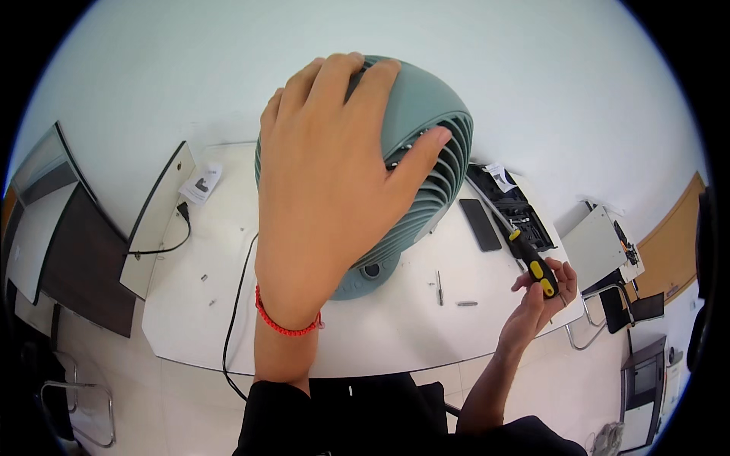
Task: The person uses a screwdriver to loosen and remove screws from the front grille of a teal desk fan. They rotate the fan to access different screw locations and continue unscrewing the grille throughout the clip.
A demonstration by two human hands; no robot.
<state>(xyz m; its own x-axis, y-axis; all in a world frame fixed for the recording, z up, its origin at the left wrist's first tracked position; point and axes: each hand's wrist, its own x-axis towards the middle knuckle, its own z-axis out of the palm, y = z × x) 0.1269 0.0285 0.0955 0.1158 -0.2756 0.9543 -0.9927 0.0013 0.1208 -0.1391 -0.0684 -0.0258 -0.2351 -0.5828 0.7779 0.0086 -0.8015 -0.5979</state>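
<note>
My left hand (pixel 327 175) lies over a grey-green desk fan (pixel 426 95), its fingers hooked over the top and its thumb against the ribbed grille. The hand and wrist cover much of the fan's front left side. Part of the fan's round base (pixel 365 283) shows on the white table (pixel 205 319). To the right, my right hand (pixel 526 311) grips the black-and-yellow handle of a screwdriver (pixel 537 267). Its long shaft points up and left, away from me. A slim metal bit (pixel 439 290) and a shorter one (pixel 467 304) lie between the fan and my right hand.
A dark phone (pixel 480 225) lies beside an open black tool case (pixel 525 216). A black cord (pixel 232 323) runs over the table's front edge. At left are a plug (pixel 183 210), a paper sheet (pixel 202 185) and small metal parts (pixel 204 277). A wall stands behind.
</note>
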